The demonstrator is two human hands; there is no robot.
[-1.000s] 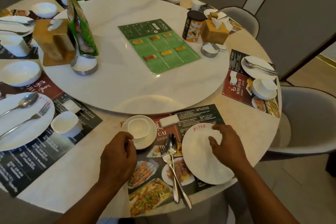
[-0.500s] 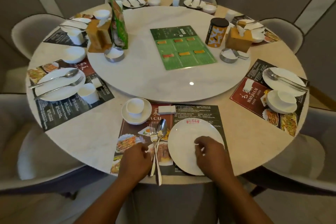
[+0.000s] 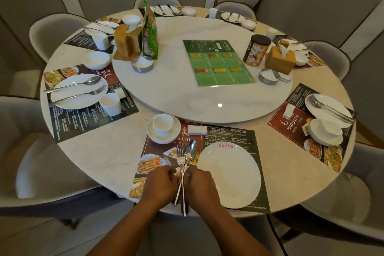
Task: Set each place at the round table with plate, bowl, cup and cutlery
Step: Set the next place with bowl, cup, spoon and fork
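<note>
**Both hands close on the fork and spoon at the near place**

Your left hand [image 3: 161,186] and right hand [image 3: 200,188] sit knuckle to knuckle at the 6 o'clock edge of the table [image 3: 99,156]. Their fingers are curled inward. The left pinches the fork [image 3: 180,156] and the right pinches the spoon [image 3: 190,151]. The two handles cross between your hands and poke out past the table edge toward you. The tines and the spoon's head point to 12 o'clock, lying side by side and touching.

Half a second ago your right hand rested on the plate [image 3: 230,174]. It has let go and joined the left at the cutlery. That suggests the plate is placed and the cutlery is the piece now being straightened.

The plate lies bare at 3 o'clock from your hands, on a dark printed placemat [image 3: 228,135]. At 11 o'clock a small white cup [image 3: 163,123] stands inside a shallow white bowl [image 3: 152,134]. At 12 o'clock, just beyond the cutlery, lies a small white folded packet [image 3: 197,130].

Beyond that is the round turntable [image 3: 187,93], which carries a green menu card [image 3: 218,62]. The places at the table's 9 and 3 o'clock already carry plate, bowl, cup and cutlery. This near place looks close to done.
</note>
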